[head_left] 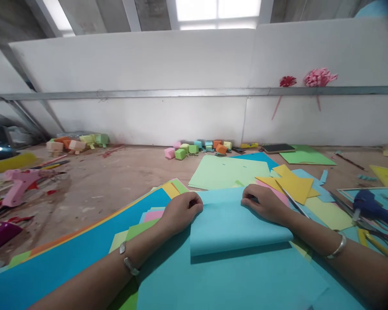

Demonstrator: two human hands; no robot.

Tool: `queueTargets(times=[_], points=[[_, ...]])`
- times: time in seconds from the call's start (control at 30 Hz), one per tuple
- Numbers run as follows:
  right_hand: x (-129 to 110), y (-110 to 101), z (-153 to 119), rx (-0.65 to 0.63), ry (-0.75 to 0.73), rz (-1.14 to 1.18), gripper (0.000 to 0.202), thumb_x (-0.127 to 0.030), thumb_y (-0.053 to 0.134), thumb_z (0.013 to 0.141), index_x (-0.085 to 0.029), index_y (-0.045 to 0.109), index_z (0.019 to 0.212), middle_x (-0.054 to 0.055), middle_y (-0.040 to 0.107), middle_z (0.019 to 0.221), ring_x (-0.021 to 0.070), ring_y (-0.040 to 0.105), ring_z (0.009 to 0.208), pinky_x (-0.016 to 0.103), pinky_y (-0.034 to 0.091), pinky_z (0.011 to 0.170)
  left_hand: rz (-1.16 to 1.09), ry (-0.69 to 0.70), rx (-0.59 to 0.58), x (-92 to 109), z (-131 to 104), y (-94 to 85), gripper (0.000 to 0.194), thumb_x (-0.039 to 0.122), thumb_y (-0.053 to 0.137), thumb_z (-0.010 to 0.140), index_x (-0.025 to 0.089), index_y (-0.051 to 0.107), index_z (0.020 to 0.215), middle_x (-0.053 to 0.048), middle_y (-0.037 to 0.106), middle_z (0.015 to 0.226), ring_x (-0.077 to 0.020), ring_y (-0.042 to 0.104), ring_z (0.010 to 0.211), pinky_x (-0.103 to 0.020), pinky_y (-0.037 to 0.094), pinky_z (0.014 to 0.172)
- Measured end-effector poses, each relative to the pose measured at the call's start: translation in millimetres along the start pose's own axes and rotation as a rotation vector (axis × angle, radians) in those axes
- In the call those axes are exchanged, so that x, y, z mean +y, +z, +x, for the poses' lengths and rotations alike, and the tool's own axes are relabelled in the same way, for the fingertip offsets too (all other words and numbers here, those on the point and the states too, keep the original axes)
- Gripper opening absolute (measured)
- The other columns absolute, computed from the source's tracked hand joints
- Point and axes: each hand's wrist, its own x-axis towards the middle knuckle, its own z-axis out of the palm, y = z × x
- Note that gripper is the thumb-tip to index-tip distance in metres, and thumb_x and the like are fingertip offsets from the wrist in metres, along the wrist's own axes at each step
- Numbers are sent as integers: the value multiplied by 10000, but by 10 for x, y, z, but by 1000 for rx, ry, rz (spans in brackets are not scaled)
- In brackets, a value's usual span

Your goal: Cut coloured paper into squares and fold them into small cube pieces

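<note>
A light blue sheet of paper (239,228) lies bent over on itself in front of me, its near side a rounded, uncreased curve. My left hand (183,209) pinches its far left edge, fingers curled in. At the far right part of the same edge, my right hand (260,200) is closed with thumb against fingers. Beneath the bent sheet is another light blue sheet (233,284). Scissors (292,198) lie partly behind my right forearm, near yellow paper pieces (294,185).
Stacked coloured sheets (84,254) spread to the left, with a pink glue gun (22,183) beyond. Small paper cubes (181,153) line the back by the white wall. A pale green sheet (228,170), a phone (278,148) and a blue glue gun (375,209) lie ahead and right.
</note>
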Motion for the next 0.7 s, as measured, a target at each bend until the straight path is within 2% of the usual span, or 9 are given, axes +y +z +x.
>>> queueTargets(times=[0.7], points=[[14,21,8,49,1,-48,74,-236,619,853,-185,646,807,57,673,815,194,596,759,311,461,671,36,13,60,-13,18,7,82,191,564,811,188,629,761,-10,649,749,-171,577,723,-256,361,615]])
